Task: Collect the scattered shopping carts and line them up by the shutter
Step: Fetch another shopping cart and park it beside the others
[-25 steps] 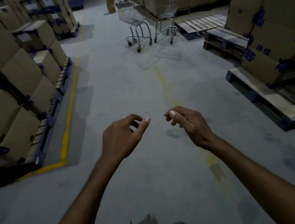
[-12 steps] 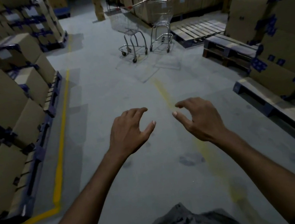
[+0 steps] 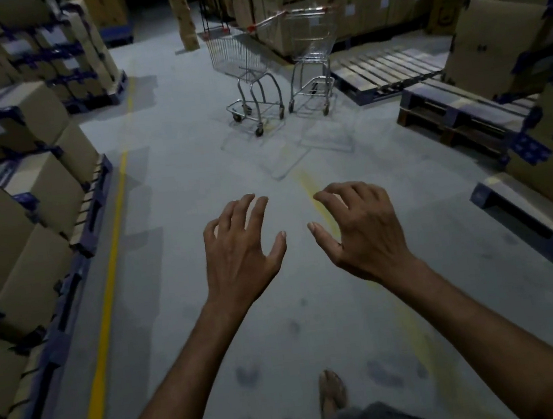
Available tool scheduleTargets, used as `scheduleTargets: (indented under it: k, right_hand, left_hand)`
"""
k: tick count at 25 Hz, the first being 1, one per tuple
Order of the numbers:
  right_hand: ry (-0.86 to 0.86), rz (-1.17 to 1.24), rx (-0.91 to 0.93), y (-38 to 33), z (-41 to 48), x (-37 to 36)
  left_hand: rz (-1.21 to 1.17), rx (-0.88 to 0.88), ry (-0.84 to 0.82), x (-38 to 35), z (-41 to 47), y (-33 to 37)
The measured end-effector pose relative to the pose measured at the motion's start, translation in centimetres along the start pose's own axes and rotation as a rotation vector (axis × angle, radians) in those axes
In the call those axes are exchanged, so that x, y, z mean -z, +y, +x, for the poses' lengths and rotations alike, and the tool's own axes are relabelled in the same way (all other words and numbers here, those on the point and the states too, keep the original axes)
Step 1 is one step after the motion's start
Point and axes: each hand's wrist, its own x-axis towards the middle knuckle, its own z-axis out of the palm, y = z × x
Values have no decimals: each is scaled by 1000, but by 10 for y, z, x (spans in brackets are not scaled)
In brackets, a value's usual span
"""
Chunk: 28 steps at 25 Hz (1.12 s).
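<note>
Two wire shopping carts stand side by side on the grey floor ahead, in the upper middle of the head view. The left cart (image 3: 241, 62) is angled toward the left and has a red handle. Close to its right stands the right cart (image 3: 311, 45), beside a low pallet. My left hand (image 3: 238, 248) and my right hand (image 3: 362, 230) are stretched out in front of me, palms down, fingers spread and curled, holding nothing. Both hands are well short of the carts. No shutter is in view.
Stacked cardboard boxes on blue pallets (image 3: 24, 189) line the left side behind a yellow floor line (image 3: 109, 263). Wooden pallets (image 3: 386, 67) and more boxes (image 3: 542, 131) crowd the right. A tall narrow box (image 3: 182, 16) stands far down the aisle. My foot (image 3: 332, 390) shows below.
I have walked forward, so the carts are nearer and larger. My fingers have gone from pinched together to spread apart. A foot has come into view below.
</note>
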Motion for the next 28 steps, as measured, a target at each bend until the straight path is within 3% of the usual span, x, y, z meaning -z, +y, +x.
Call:
scheduleTargets:
  k: [6,12,16,21,28]
  right_hand:
    - [-215,96,-176,61,142,-111]
    - [-387,416,-298,102,275,-187]
    - [-385,597,-275,117,360,-247]
    - [-363,612,-333,135,466,-343]
    - [-379,539,-483,182,597,-468]
  left_hand:
    - [61,64,72,-69,149,-37]
    - [-98,301,-154,-144,272,-102]
    - [-231,373,-237,-208,354,-167]
    - [-285,399,-295,-272,469,-240]
    - [-305,208,-122,-304,645,-289]
